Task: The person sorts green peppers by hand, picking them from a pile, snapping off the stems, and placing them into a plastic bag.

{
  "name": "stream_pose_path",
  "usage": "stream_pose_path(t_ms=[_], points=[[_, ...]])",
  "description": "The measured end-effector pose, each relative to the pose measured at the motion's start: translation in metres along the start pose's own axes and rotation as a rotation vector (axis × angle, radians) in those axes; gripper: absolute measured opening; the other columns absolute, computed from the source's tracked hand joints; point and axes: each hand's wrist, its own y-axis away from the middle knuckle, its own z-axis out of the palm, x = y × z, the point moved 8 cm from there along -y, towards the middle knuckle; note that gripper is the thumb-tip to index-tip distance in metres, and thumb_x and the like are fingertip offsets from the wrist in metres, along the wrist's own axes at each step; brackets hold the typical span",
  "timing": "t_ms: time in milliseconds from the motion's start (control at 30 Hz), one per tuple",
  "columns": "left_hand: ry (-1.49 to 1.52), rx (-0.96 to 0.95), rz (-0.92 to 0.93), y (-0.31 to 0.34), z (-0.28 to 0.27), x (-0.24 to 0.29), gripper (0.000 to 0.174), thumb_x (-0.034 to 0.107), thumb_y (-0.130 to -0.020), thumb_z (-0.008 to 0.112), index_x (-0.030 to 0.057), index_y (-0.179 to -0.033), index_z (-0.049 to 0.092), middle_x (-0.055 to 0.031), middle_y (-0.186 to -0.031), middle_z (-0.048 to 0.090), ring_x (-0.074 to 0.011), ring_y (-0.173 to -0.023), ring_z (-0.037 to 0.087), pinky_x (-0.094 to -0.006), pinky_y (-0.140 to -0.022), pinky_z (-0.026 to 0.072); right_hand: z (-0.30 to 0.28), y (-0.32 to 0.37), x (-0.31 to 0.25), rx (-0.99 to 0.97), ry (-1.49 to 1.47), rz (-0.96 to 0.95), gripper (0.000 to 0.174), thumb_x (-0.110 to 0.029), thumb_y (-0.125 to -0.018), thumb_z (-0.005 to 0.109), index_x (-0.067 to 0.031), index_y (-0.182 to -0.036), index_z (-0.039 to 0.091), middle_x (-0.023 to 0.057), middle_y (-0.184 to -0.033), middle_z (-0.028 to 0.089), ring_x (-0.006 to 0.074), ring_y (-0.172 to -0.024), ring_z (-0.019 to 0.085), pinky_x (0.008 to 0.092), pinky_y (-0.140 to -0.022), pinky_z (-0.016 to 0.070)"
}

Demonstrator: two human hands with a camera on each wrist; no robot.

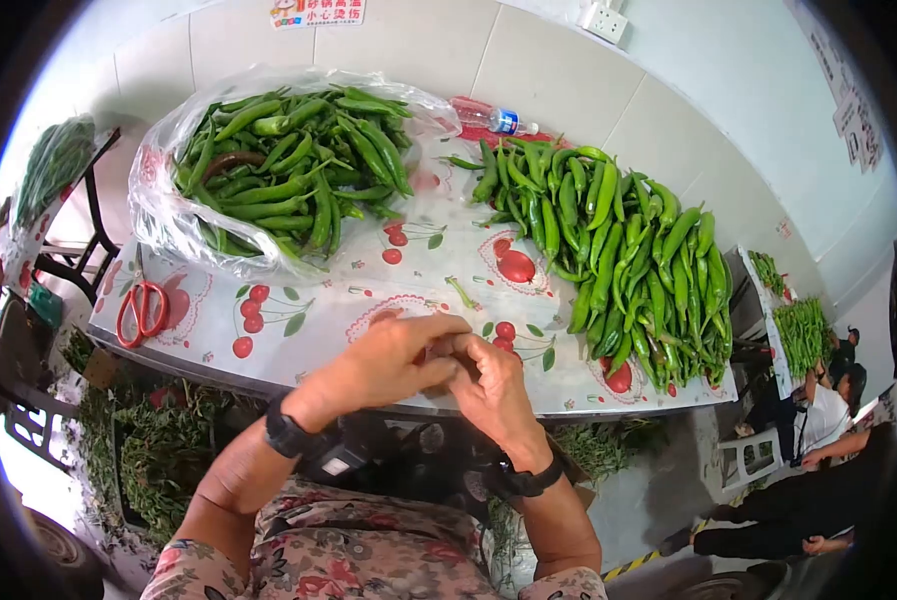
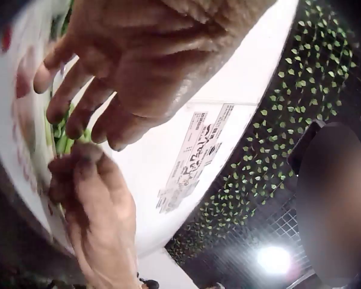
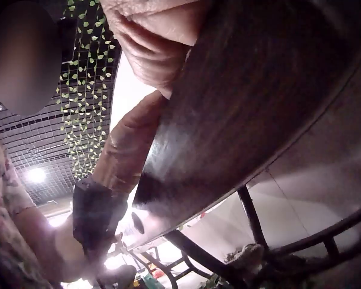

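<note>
Both hands meet low over the table's front edge. The left hand (image 1: 393,360) reaches in from the left, and in the left wrist view its fingers are loosely bent and spread with nothing between them. Close against it, the right hand (image 1: 493,385) has its thumb and fingertips bunched together; I cannot tell if they pinch something small. Ahead of the hands lies a short green stem piece (image 1: 461,293). A large heap of long green peppers (image 1: 608,240) covers the table's right side. More green peppers (image 1: 278,195) fill an open clear plastic bag (image 1: 153,205) at back left.
Red-handled scissors (image 1: 142,312) lie at the left edge of the cherry-print tablecloth (image 1: 338,300). A plastic bottle (image 1: 498,120) rests on its side by the wall. Leafy stalks (image 1: 163,460) are on the floor at left. People (image 1: 828,410) and a white stool (image 1: 750,458) are at right.
</note>
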Motion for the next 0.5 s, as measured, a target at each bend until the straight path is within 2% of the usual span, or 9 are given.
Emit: stream_pose_path(t_ms=[100,200,233,300,333,367,433,500], points=[[0.168,0.08,-0.041,0.0,0.008,-0.013,0.039,0.008,-0.081,0.064,0.0006,-0.118,0.055,-0.0127,-0.091,0.065,-0.0203,-0.079,0.063,-0.0325,-0.073,0.0508,0.002,-0.002,0.014,-0.077,-0.199,0.174,0.014,-0.003,-0.085,0.058,0.0008,-0.098,0.061,0.0128,-0.083,0.066,0.0186,-0.072,0.064,0.0288,-0.068,0.0506],[0.154,0.109,-0.062,0.002,0.009,-0.019,0.036,0.008,-0.08,0.064,0.0007,-0.115,0.058,-0.0126,-0.094,0.066,-0.0231,-0.082,0.063,-0.0327,-0.074,0.0504,-0.021,-0.015,-0.001,-0.183,0.161,0.143,0.015,-0.008,-0.085,0.058,-0.0021,-0.099,0.062,0.0131,-0.083,0.067,0.0182,-0.076,0.065,0.0311,-0.069,0.0509],[0.116,0.109,-0.012,0.003,0.01,-0.017,0.035,0.008,-0.08,0.064,0.0011,-0.114,0.058,-0.0122,-0.096,0.066,-0.0241,-0.085,0.063,-0.0333,-0.075,0.05,-0.037,-0.024,-0.003,-0.129,0.18,0.189,0.016,-0.011,-0.084,0.059,-0.0049,-0.098,0.063,0.0139,-0.085,0.068,0.0225,-0.077,0.066,0.0331,-0.069,0.051],[0.035,0.113,0.09,0.004,0.011,-0.013,0.034,0.008,-0.079,0.064,0.002,-0.112,0.06,-0.0115,-0.099,0.066,-0.0262,-0.089,0.063,-0.0345,-0.079,0.0492,-0.076,-0.056,-0.005,0.093,0.386,-0.022,0.018,-0.011,-0.083,0.061,-0.0054,-0.1,0.063,0.0146,-0.088,0.068,0.03,-0.077,0.066,0.036,-0.07,0.0516],[0.016,0.13,0.123,0.004,0.013,-0.014,0.032,0.009,-0.079,0.064,0.0024,-0.111,0.06,-0.0136,-0.099,0.066,-0.0287,-0.09,0.062,-0.0363,-0.08,0.049,-0.093,-0.072,-0.018,0.147,0.563,0.056,0.023,-0.011,-0.082,0.062,-0.0065,-0.105,0.062,0.0147,-0.095,0.068,0.0338,-0.081,0.065,0.039,-0.073,0.0514],[-0.004,0.145,0.158,0.004,0.015,-0.016,0.031,0.01,-0.079,0.063,0.0028,-0.109,0.06,-0.0156,-0.098,0.066,-0.0313,-0.09,0.062,-0.038,-0.081,0.0487,-0.104,-0.088,-0.024,0.172,0.765,-0.017,0.028,-0.011,-0.081,0.063,-0.0077,-0.109,0.06,0.0156,-0.099,0.066,0.0334,-0.086,0.064,0.0415,-0.076,0.0507],[-0.015,0.149,0.169,0.004,0.014,-0.015,0.029,0.012,-0.079,0.063,0.0032,-0.107,0.061,-0.0176,-0.098,0.066,-0.0343,-0.091,0.062,-0.04,-0.083,0.0483,-0.112,-0.108,-0.018,0.214,1.05,-0.311,0.035,-0.008,-0.079,0.064,-0.0058,-0.113,0.058,0.0157,-0.097,0.066,0.0361,-0.084,0.064,0.0433,-0.079,0.0505],[0.004,0.124,0.12,0.004,0.013,-0.016,0.029,0.012,-0.079,0.063,0.0033,-0.107,0.061,-0.0175,-0.097,0.065,-0.0351,-0.092,0.061,-0.0406,-0.083,0.048,-0.125,-0.13,0.036,0.152,1.168,-0.162,0.031,-0.008,-0.08,0.062,-0.0075,-0.11,0.061,0.0161,-0.098,0.066,0.0371,-0.086,0.063,0.0438,-0.079,0.05]])
